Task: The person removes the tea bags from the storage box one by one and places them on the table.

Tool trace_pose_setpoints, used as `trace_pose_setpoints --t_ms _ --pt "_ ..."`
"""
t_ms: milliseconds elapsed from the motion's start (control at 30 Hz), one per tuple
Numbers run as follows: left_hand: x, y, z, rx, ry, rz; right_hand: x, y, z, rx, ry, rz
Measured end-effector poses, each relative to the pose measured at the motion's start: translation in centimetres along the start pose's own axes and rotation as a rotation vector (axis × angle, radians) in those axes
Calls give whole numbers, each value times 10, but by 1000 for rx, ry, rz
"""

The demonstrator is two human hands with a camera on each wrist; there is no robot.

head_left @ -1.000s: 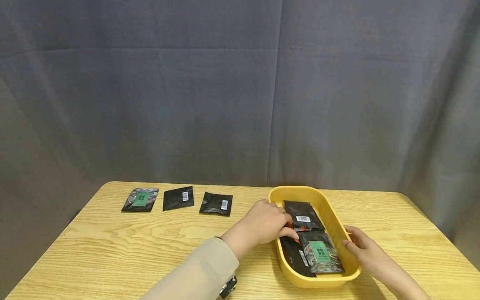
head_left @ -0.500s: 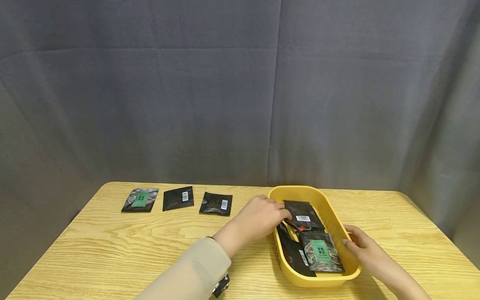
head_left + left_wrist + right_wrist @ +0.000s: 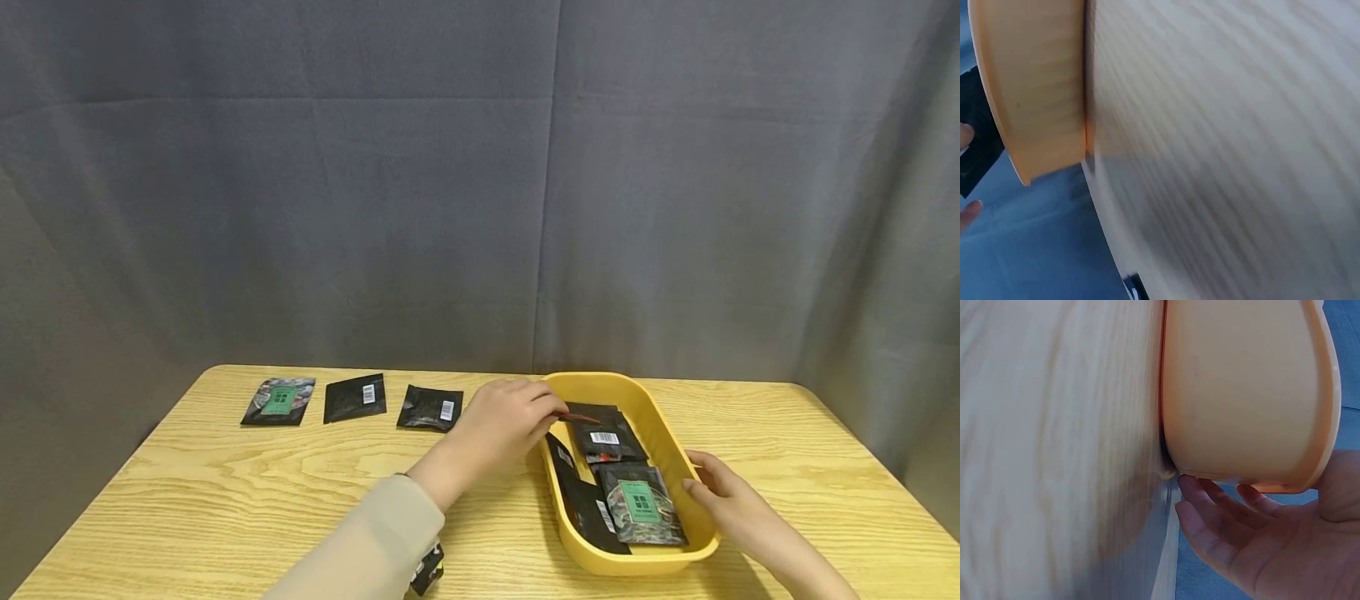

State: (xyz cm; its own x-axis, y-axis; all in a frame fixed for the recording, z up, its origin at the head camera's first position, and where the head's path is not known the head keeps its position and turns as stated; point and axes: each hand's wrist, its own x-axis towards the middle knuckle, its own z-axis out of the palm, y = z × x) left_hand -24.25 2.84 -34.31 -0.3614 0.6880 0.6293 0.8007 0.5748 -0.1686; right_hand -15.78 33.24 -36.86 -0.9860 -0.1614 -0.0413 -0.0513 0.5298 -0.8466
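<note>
The left hand [image 3: 510,414] pinches a thin packet [image 3: 577,417], seen nearly edge-on above the yellow tray [image 3: 637,567] near its left rim; the right hand [image 3: 723,493] grips the tray's right side. A loose pinch could drop the packet, and too low a path could snag it on the rim.
</note>
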Motion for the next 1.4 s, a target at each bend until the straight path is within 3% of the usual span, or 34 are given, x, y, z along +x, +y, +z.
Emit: trace_pose_setpoints --t_ms 233,533,800,1067,1400 --pt "-7 -19 -11 -12 20 -107 0 -2 0 -17 -2 2" --pt "-12 -36 -21 39 40 -180 0 -3 0 -51 -4 8" --pt "-19 -42 -20 55 25 -210 0 -3 0 -54 -1 -2" --pt "-24 -48 -16 72 -44 -283 1 -5 0 -27 -20 1" --pt "-26 -42 -3 147 -224 -315 1 -6 -2 -5 -43 30"
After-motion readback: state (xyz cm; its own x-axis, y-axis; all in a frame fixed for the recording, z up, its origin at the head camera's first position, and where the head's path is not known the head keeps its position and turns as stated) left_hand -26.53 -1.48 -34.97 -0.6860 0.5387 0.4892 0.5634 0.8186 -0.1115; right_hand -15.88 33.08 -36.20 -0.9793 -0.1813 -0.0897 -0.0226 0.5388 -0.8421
